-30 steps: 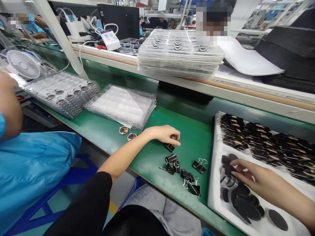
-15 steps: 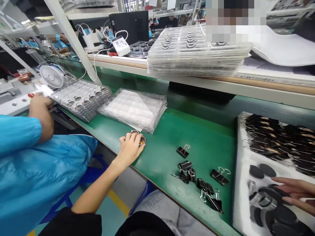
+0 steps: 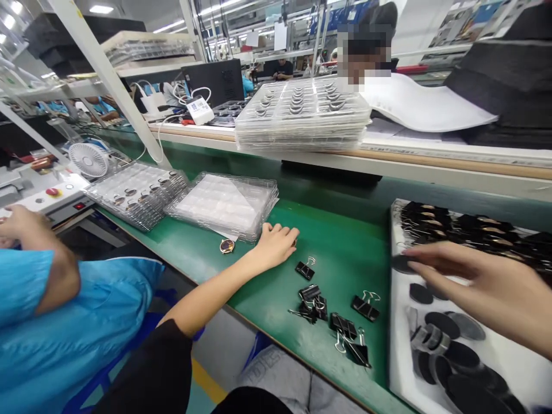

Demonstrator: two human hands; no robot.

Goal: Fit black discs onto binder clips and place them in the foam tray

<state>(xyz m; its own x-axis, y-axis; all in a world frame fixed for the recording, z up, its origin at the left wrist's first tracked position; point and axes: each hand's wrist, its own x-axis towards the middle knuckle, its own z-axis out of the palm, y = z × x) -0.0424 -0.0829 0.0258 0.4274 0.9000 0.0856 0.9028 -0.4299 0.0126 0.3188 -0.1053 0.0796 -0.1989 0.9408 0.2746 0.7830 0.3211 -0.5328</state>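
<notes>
Left hand (image 3: 276, 244) lies low on the green tabletop (image 3: 345, 241), palm down, fingers curled loosely at the near corner of the stack of clear blister trays (image 3: 224, 204). Something small and round peeks out under the fingertips, but I cannot tell from here whether it is gripped or merely covered. Just to the left of that hand, apart from it, one round gold-rimmed part (image 3: 226, 246) sits alone on the green.

Right hand (image 3: 483, 287) hangs over the white foam tray (image 3: 399, 368), fingers stretched long and fairly flat, pointing left, nothing between them that I can see. The fingertips are at the tray's left rim, just above a black disc (image 3: 420, 294); more black discs (image 3: 448, 325) lie scattered below the hand, with a few metal rings among them. Toward the back of the same tray lies a dense heap of dark parts (image 3: 457, 227) (thin gold edges showing).

Between the two hands, a loose scatter of black binder clips (image 3: 334, 302) lies on the tabletop, one binder clip (image 3: 305, 269) off by itself nearest the left hand.

Further left, a second tray stack (image 3: 138, 192) holds a row of rings, with a small white fan (image 3: 89, 160) behind it. A co-worker's blue sleeve (image 3: 56, 322) fills the near left. On the raised shelf beyond stands another tall pile of clear trays (image 3: 302, 115).
</notes>
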